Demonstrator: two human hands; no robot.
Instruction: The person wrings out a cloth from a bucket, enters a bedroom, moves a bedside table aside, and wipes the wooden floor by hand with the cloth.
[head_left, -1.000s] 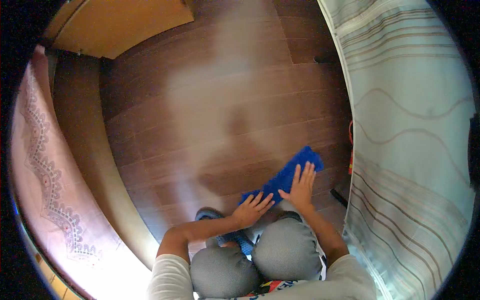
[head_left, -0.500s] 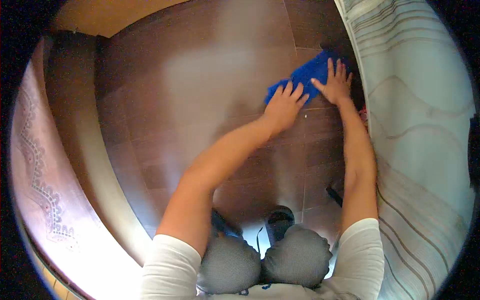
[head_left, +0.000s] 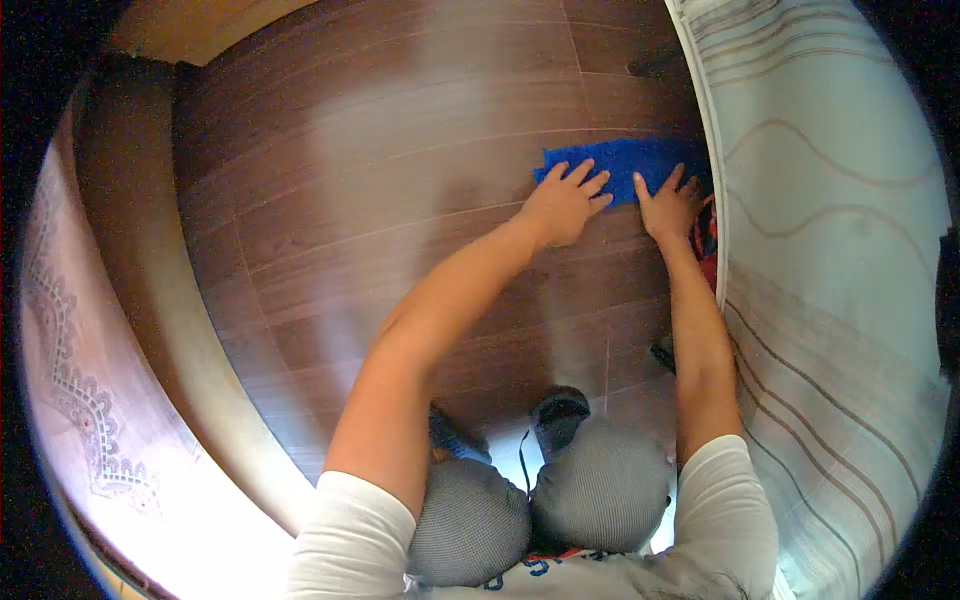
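Observation:
A blue cloth [head_left: 625, 160] lies on the brown wood-patterned floor [head_left: 400, 190], close to the hanging curtain at the right. The fingers of my left hand [head_left: 567, 203] are spread, and their tips press on the cloth's left end. Further right, my right hand [head_left: 668, 205] rests with parted fingers on the cloth's near edge. Part of the cloth's right end is in shadow beside the curtain.
A pale striped curtain [head_left: 820, 230] hangs along the right side, with a red item [head_left: 709, 262] at its foot. Pink patterned fabric [head_left: 75, 400] hangs at the left. My knees and a dark shoe [head_left: 560, 415] are at the bottom.
Both hands and the blue cloth have moved away from my knees and towards the curtain. Since half a second ago the cloth has turned to lie more nearly crosswise.

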